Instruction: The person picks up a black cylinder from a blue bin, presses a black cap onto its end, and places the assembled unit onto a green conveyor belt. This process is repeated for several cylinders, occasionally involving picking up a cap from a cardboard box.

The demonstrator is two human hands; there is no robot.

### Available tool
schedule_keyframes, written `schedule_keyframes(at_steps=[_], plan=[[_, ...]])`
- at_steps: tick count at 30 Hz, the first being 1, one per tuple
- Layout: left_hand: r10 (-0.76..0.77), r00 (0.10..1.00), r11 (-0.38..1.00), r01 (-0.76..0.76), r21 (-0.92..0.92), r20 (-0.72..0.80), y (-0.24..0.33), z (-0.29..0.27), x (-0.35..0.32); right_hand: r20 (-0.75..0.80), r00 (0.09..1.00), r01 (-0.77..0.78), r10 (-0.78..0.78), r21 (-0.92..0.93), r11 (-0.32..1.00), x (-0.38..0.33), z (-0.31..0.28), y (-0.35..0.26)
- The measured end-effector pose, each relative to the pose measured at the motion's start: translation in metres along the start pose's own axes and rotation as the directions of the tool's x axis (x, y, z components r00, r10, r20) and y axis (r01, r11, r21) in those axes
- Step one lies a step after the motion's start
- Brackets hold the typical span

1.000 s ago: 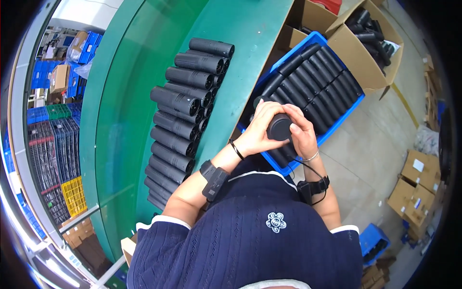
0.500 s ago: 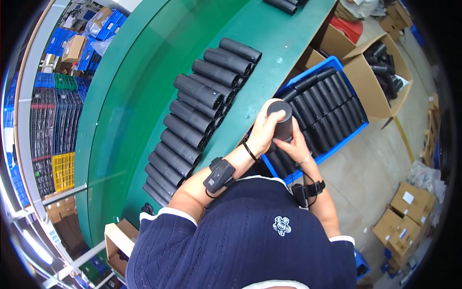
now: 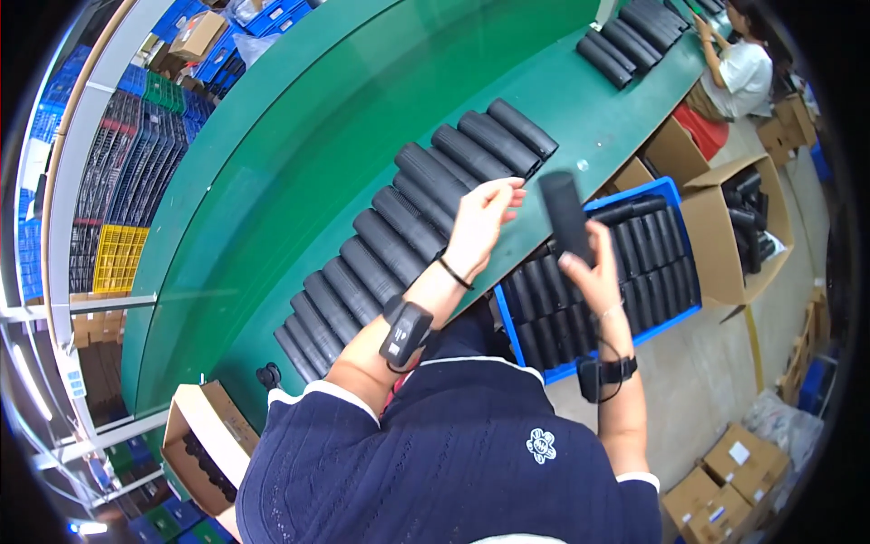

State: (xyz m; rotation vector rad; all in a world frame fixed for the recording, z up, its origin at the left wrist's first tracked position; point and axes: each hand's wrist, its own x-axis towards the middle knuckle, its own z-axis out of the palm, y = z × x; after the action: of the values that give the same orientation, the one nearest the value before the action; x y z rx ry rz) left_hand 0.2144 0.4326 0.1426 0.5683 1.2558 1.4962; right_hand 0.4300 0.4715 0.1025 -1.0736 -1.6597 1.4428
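Observation:
My right hand [image 3: 595, 276] grips the lower part of a black cylindrical tube [image 3: 564, 213], its upper end slightly blurred. The tube is held up between the green table and a blue crate. To its left, my left hand [image 3: 480, 227] is apart from it, fingers half curled with small gaps and nothing visible in them. Behind that hand, a slanting row of black ribbed tubes [image 3: 372, 238] lies on the green table [image 3: 553, 118]. Below my right hand, the blue crate [image 3: 625, 340] holds several rows of similar black tubes.
An opened cardboard box [image 3: 711, 227] with black parts stands right of the crate. More tubes [image 3: 634, 36] lie at the table's far end, near a seated person [image 3: 745, 72]. A cardboard box [image 3: 195, 471] sits at lower left, and stacked cartons [image 3: 729, 476] at lower right.
My left hand has come off the tube. My right hand has carried the tube slightly right, away from the left hand. The view has shifted, bringing the seated person into sight.

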Motion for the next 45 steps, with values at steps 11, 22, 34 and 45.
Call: schedule_keyframes(at_steps=[11, 22, 34, 45], plan=[[-0.184, 0.976, 0.969, 0.16, 0.187, 0.118, -0.032, -0.051, -0.036, -0.12, 0.99, -0.002, -0.07, -0.516, 0.857, 0.237, -0.026, 0.088], [-0.263, 0.954, 0.951, 0.232, 0.202, 0.142, -0.049, -0.06, -0.036, 0.02, 0.994, -0.081, 0.105, -0.503, 0.86, 0.282, 0.008, 0.116], [-0.472, 0.851, 0.867, 0.402, 0.294, 0.229, -0.066, -0.011, -0.008, -0.77, 0.618, -0.4, 0.159, -0.134, 0.907, 0.075, -0.044, 0.223], [-0.654, 0.727, 0.736, 0.549, 0.395, 0.208, -0.13, 0.03, -0.007, -0.787, 0.432, -0.898, 0.441, -0.421, 0.129, -0.138, -0.121, 0.319]])
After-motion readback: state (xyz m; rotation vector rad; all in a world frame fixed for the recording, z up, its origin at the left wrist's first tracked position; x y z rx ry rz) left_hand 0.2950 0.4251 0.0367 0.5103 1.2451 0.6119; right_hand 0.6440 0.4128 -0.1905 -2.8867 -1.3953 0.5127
